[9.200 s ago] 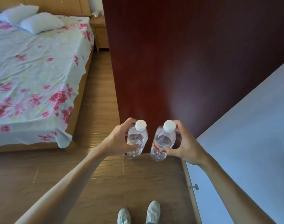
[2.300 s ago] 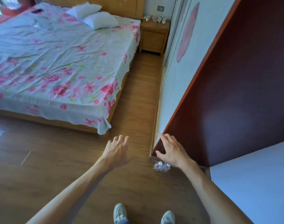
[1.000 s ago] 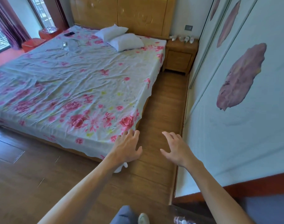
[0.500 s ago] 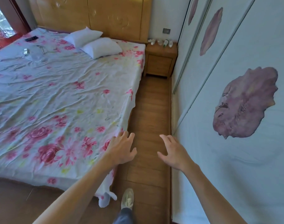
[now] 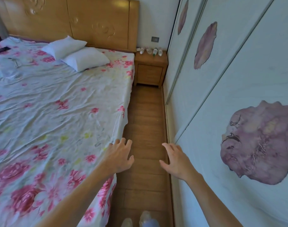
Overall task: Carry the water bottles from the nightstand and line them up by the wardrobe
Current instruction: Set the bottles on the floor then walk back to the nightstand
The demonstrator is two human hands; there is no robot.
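Water bottles: small clear plastic bottles with pale caps, clustered at the back of the light wooden nightstand, near the wall. They are too small to count with certainty.
Nightstand position: far end of the aisle, between the wide bed with a white sheet printed in pink flowers and the pale sliding-door wardrobe with purple blotch motifs.
Left hand: empty, fingers spread and slightly bent, palm down. It is in the air over the near edge of the bed, well apart from the bottles.
Right hand: empty, fingers loosely spread, just beside the wardrobe door. Contact with the door cannot be told.
Floor: brown wood planks, a narrow strip running between bed and wardrobe up to the nightstand.
Pillows: two white ones, lying against the carved golden-wood headboard.
Shoes: a pale pair, at the bottom edge, on the floor strip.
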